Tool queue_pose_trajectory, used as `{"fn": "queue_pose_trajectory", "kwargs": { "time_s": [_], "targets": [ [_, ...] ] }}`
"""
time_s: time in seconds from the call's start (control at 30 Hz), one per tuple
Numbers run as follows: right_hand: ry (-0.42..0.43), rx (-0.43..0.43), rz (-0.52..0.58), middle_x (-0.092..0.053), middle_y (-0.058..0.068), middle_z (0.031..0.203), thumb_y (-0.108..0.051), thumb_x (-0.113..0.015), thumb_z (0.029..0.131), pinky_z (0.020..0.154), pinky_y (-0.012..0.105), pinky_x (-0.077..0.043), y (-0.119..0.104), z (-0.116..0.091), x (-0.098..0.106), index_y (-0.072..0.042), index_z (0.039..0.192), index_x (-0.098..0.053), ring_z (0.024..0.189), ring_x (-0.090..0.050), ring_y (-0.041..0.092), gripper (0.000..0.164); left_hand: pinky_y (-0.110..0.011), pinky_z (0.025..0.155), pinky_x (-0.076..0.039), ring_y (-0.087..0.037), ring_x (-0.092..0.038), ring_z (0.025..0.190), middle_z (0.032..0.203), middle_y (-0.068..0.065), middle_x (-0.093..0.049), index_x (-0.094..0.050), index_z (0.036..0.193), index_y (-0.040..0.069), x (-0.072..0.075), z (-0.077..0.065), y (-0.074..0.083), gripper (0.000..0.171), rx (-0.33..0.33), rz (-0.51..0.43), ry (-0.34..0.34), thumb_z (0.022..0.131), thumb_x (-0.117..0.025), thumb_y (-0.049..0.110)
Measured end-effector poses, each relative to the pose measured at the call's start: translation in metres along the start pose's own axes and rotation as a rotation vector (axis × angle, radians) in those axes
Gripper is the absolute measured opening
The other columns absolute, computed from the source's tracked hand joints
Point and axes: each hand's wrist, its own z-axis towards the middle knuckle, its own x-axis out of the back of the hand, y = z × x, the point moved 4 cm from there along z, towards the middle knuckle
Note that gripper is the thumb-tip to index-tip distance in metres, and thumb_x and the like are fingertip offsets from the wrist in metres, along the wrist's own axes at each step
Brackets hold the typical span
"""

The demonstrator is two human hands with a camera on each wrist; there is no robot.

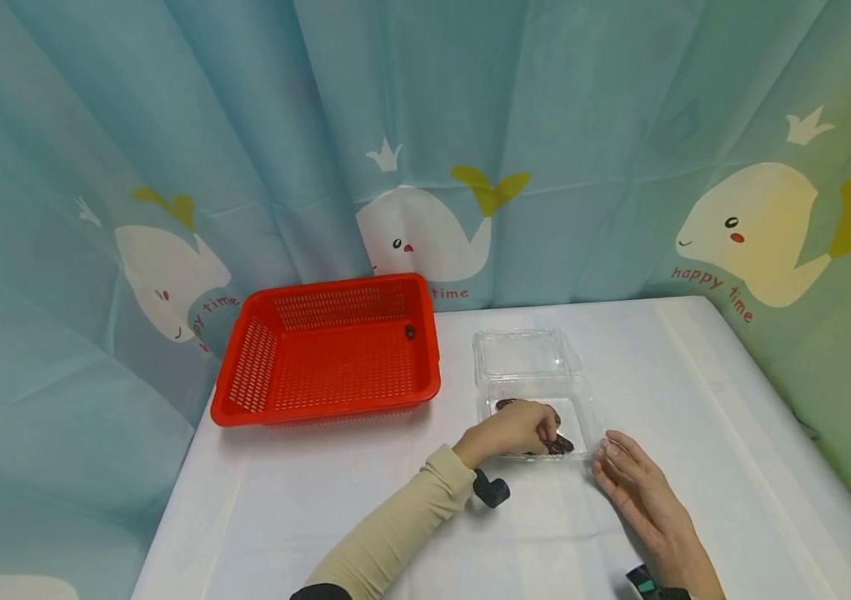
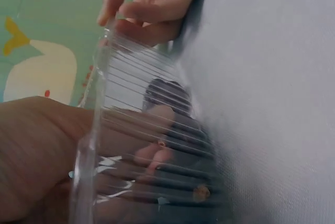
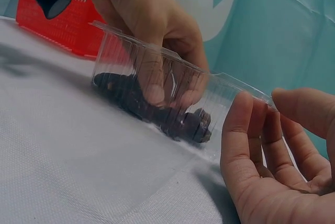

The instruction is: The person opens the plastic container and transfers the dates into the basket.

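Observation:
My left hand (image 1: 521,427) reaches down into a clear plastic clamshell box (image 1: 583,408). Its thumb and fingers point down at several dark brown dates (image 1: 558,446) on the box floor; I cannot tell whether one is between the fingertips. Through the ridged wall in the right wrist view, the dates (image 3: 186,124) lie in a row below the fingertips. My right hand (image 1: 643,492) pinches the box's near right corner between thumb and fingers. Beside the left hand in the left wrist view, the right hand's fingers (image 2: 157,12) meet the box rim (image 2: 102,72).
Left of the box stands a red plastic basket (image 1: 350,408) with a single date (image 1: 409,332) in its far right corner. The box's hinged lid (image 1: 523,354) lies folded back behind it. A white cloth covers the table (image 1: 305,517), and a printed curtain (image 1: 583,167) hangs behind.

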Motion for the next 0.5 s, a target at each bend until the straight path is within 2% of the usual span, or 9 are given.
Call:
{"fn": "queue_pose_trajectory", "kwargs": {
  "time_s": [0.2, 0.5],
  "targets": [
    [0.015, -0.006, -0.017, -0.058, -0.01, 0.113, -0.021, -0.054, 0.11, 0.098, 0.017, -0.055, 0.0001, 0.0004, 0.0007, -0.028, 0.134, -0.052, 0.106, -0.062, 0.002, 0.025, -0.009, 0.071, -0.043, 0.001, -0.055, 0.076, 0.086, 0.004, -0.07, -0.073, 0.094, 0.01, -0.0031, -0.0001, 0.0008, 0.015, -0.037, 0.066, 0.017, 0.084, -0.082, 0.004],
    [-0.028, 0.01, 0.012, -0.061, -0.009, 0.111, -0.018, -0.052, 0.11, 0.096, 0.018, -0.056, 0.0007, -0.0004, -0.0002, -0.027, 0.131, -0.054, 0.104, -0.064, 0.003, 0.023, -0.009, 0.072, -0.041, 0.001, -0.055, 0.078, 0.088, 0.006, -0.068, -0.072, 0.095, 0.014, -0.0056, 0.0012, 0.0062, 0.011, -0.117, 0.215, 0.015, 0.089, -0.08, 0.009]
  ]
}}
